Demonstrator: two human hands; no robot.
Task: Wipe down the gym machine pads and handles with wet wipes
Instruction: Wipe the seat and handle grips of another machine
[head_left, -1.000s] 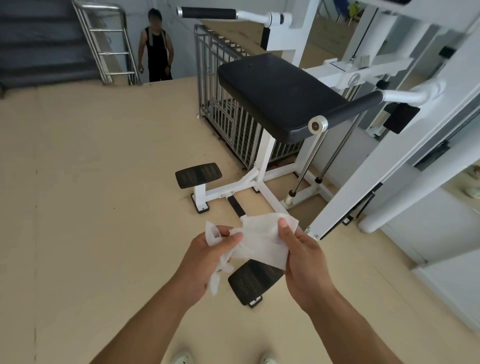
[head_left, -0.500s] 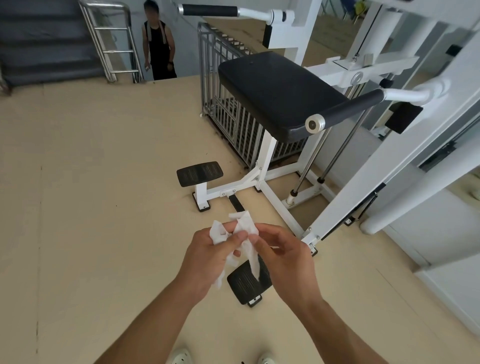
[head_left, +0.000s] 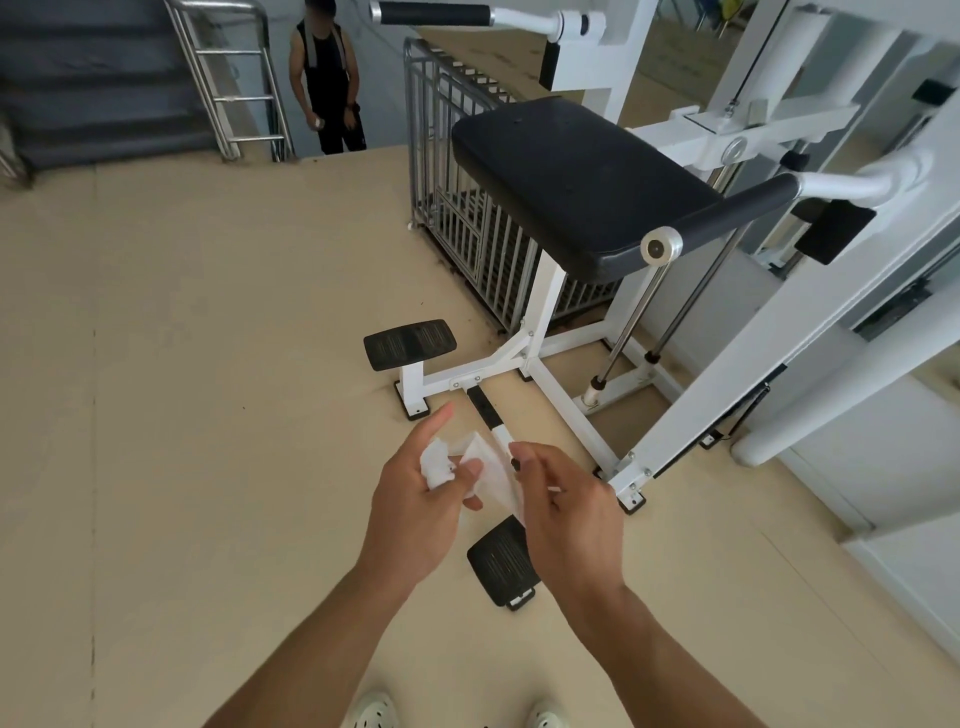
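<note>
A white wet wipe (head_left: 483, 467) is bunched between both hands, low in the middle of the head view. My left hand (head_left: 421, 499) pinches its crumpled end between thumb and fingers. My right hand (head_left: 563, 506) holds the other side with curled fingers. Ahead stands a white gym machine with a large black pad (head_left: 576, 182). A black-gripped handle (head_left: 748, 200) runs along the pad's right side, and another black handle (head_left: 434, 13) sticks out at the top. Both hands are well short of the pad.
Two black foot plates (head_left: 410, 343) (head_left: 501, 564) sit low on the machine's white base. A grey metal cage (head_left: 467, 218) stands behind the pad. A person in black (head_left: 327, 83) stands by the stair rail (head_left: 228, 88). Beige floor spreads left.
The wipe, spread wide between both hands a second ago, is now folded and bunched small. My hands have come closer together. The view has shifted slightly nearer the machine.
</note>
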